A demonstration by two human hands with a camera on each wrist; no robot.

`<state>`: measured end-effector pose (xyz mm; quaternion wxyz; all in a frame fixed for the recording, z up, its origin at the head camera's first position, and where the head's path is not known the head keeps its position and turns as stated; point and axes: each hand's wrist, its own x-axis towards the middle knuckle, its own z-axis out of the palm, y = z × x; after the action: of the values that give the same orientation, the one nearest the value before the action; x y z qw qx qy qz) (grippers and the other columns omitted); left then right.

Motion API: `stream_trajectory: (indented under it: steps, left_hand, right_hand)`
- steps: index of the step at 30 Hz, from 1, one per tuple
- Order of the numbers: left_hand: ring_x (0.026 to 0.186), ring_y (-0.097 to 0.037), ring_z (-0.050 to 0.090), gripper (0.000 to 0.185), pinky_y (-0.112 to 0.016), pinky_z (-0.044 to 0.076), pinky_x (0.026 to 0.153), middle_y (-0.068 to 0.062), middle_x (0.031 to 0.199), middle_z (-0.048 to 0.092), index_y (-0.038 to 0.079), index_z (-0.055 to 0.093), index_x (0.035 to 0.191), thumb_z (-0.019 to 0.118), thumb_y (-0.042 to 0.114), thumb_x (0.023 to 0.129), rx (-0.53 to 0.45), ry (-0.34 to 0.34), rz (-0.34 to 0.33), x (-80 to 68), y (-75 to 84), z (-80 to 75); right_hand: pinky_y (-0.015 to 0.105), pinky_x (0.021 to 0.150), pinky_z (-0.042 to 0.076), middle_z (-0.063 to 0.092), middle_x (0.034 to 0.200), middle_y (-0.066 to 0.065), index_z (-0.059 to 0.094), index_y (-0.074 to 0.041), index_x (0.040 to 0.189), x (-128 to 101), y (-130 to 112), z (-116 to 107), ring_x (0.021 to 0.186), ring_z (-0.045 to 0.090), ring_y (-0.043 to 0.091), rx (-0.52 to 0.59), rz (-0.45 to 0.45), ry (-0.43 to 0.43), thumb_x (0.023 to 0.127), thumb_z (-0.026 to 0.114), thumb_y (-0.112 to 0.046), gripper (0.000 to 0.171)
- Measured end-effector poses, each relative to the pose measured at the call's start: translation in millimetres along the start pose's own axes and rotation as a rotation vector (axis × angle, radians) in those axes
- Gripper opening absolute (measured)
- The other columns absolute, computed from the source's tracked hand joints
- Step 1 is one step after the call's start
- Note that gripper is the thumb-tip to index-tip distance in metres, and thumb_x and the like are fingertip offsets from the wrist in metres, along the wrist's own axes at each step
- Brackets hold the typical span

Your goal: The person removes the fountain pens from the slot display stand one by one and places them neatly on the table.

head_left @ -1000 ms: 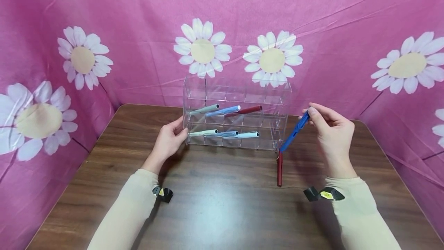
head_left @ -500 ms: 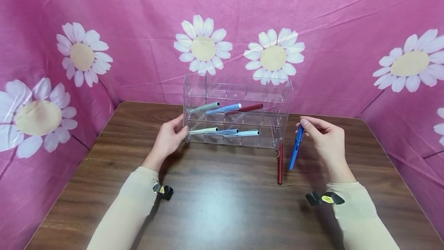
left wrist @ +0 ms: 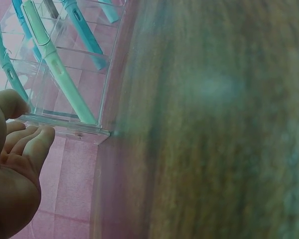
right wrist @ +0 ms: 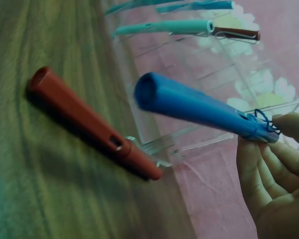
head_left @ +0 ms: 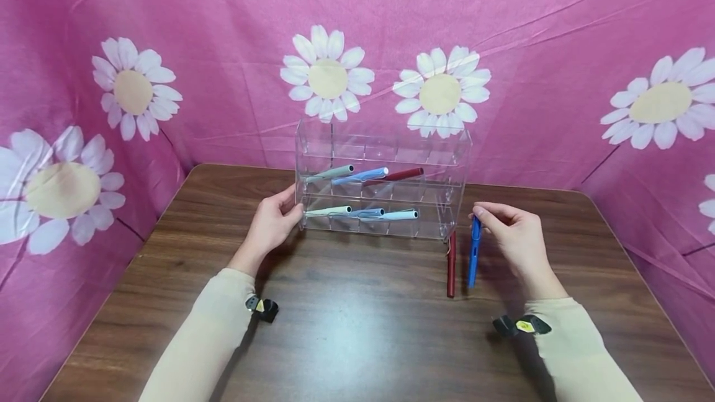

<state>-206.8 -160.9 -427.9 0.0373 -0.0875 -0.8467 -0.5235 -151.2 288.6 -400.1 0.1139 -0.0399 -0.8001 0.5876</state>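
Observation:
A clear acrylic rack stands at the back of the wooden table with several pens lying in its two lower tiers. My left hand touches the rack's left side wall with relaxed fingers; in the left wrist view the fingertips lie against the rack's base. My right hand pinches the top end of a blue pen, which hangs almost upright just right of the rack. A dark red pen lies on the table beside it. The right wrist view shows the blue pen above the red pen.
Pink cloth with white daisies walls the table at the back and on both sides. Small black wrist cameras sit on both sleeves. Bare wood stretches in front of the rack toward me.
My right hand has come down and to the left with the blue pen, which swung from slanted to near vertical beside the red pen. The left hand has stayed on the rack.

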Motion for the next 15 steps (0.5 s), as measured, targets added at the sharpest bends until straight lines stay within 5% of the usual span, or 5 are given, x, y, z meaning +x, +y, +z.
stream_trajectory:
  steps: [15]
  left_hand:
    - [0.132,-0.035,0.066,0.054,-0.037,0.054,0.11,-0.026,0.14,0.067,-0.003,0.054,0.155,0.061,0.001,0.101,0.019,-0.006,0.022,0.8,-0.4,-0.3]
  right_hand:
    - [0.029,0.06,0.064,0.074,0.075,-0.022,0.072,0.009,0.13,1.4,20.7,-3.0,0.066,0.075,0.004,-0.116,0.159,-0.102,0.103,0.075,-0.029,0.047]
